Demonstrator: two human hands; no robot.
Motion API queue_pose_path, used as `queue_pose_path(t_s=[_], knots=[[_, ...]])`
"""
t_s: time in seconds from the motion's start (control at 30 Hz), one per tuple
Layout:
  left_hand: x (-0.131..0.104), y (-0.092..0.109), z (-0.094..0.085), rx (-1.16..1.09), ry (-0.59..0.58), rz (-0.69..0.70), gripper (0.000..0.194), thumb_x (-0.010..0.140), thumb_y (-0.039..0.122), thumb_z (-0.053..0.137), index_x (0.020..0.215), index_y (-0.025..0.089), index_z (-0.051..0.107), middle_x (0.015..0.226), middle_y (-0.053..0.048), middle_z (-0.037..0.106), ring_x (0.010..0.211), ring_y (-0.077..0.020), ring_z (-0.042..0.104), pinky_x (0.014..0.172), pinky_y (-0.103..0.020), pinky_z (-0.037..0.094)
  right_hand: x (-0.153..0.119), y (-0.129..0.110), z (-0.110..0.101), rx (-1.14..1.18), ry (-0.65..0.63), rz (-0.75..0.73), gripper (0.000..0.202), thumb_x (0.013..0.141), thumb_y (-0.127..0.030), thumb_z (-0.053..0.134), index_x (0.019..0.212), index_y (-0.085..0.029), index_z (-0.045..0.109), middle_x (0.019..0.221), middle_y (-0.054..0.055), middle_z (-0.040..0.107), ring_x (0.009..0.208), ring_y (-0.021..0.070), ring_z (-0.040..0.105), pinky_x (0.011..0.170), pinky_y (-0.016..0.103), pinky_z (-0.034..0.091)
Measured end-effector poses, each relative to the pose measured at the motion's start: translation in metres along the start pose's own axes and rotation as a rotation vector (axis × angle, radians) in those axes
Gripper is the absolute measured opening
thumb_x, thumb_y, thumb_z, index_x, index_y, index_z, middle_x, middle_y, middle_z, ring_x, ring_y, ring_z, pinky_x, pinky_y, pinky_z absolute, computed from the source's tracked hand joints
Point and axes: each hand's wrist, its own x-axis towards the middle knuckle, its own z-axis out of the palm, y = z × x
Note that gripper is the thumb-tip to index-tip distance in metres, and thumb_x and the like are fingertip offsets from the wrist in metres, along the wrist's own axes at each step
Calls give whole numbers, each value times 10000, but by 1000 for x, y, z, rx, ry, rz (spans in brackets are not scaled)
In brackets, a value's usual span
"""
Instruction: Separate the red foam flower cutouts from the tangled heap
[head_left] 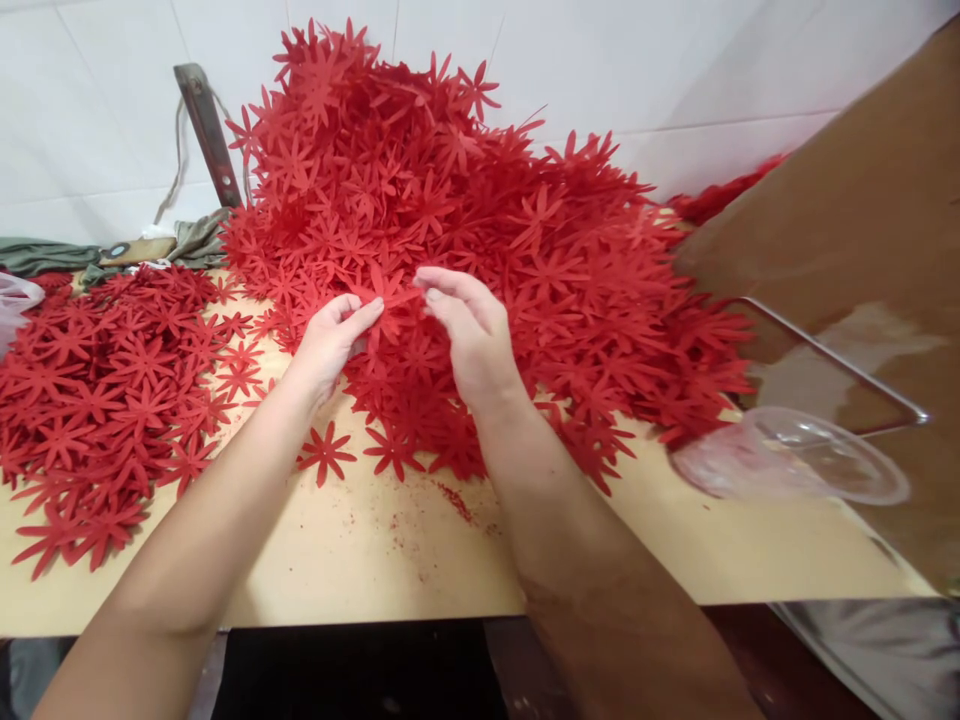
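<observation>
1. Taking the middle of the view as the clock's centre, we see one pale yellow table (330,575), with a scatter of red crumbs (454,503) at 6 o'clock.
2. One loose flower (325,453), red, lies flat on the table at 8 o'clock.
3. Two bare hands are in view. The left hand (334,340), at 9 o'clock, pinches one red flower (386,300) between thumb and finger, just above the big pile. The right hand (476,335), near the centre, has bent fingers close to a petal's tip; we cannot tell whether it grips it.
4. We count two main piles of red flowers, each holding too many to number: a low pile (105,390) at 9 o'clock and a big pile (420,190) at 12, heaped against the wall.
5. One clear plastic tub (795,460) lies tipped at half past 3, beside one brown cardboard box (847,220) at 3.
6. One upright metal bar (208,135) stands past 10, with grey-green cloth (52,255) along the table's back nearby.
7. Behind everything we see one white tiled wall (645,60).
</observation>
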Motion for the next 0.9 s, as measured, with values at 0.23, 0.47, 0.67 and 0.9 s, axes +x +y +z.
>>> queue_pose_path(t_s=[0.23, 0.47, 0.67, 0.9], knots=[[0, -6, 1, 125, -17, 10, 375, 820, 324, 606, 573, 161, 376, 452, 81, 378, 409, -18, 329, 448, -160, 254, -8, -1, 13, 32, -65, 25, 378, 605, -389, 753, 912, -207, 627, 967, 38, 653, 823, 146, 632, 738, 303, 552], [-2, -7, 1, 84, -181, -9, 303, 754, 320, 680, 653, 155, 447, 534, 74, 470, 468, -22, 407, 488, -158, 301, -2, -4, 9, 275, 8, 76, 140, 636, -226, 697, 705, -207, 576, 705, -50, 612, 661, 75, 578, 688, 226, 509], [-2, -8, 0, 119, -210, -4, 219, 704, 192, 711, 680, 143, 499, 518, 81, 500, 455, -13, 390, 484, -153, 273, 1, -13, 3, 457, 159, 227, 88, 650, -137, 534, 628, -194, 471, 592, -61, 568, 540, 65, 555, 558, 207, 493], [1, -7, 2, 100, 0, -2, 120, 715, 70, 652, 685, 135, 557, 515, 63, 562, 448, -29, 442, 508, -165, 325, 6, -18, 0, 307, 287, 393, 159, 640, -85, 527, 714, -201, 446, 536, -94, 511, 426, 36, 475, 430, 151, 377]])
